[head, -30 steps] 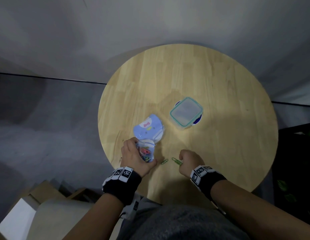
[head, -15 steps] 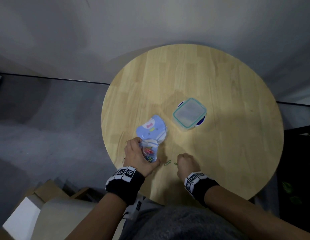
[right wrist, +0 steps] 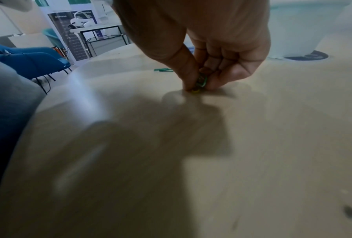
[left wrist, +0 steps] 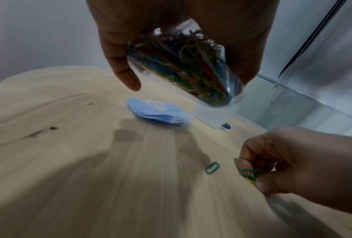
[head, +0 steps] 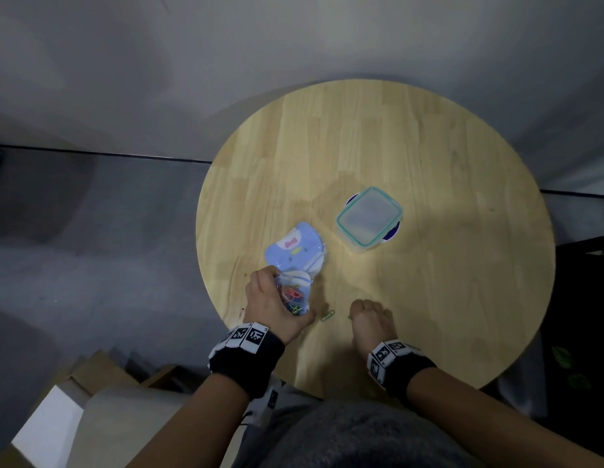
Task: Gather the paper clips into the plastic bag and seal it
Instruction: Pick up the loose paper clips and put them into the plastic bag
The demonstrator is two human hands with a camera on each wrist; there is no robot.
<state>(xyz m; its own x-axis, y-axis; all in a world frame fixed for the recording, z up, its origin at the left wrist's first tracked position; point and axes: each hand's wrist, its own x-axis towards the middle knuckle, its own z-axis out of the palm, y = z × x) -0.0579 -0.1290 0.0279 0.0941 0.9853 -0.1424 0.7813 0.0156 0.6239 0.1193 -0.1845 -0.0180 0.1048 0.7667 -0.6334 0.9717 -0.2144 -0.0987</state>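
Note:
My left hand grips a clear plastic bag holding several coloured paper clips, just above the near left part of the round wooden table. One green paper clip lies loose on the wood between my hands. My right hand is curled with fingertips down on the table, pinching green and yellow paper clips between thumb and fingers.
A stack of blue printed bags lies beyond my left hand. A clear lidded box with a teal rim sits mid-table on a blue-and-white disc. Cardboard boxes stand on the floor to the near left.
My right hand has closed over the green clip it was reaching for and now pinches it with a yellow one. The left hand keeps the bag in the same place.

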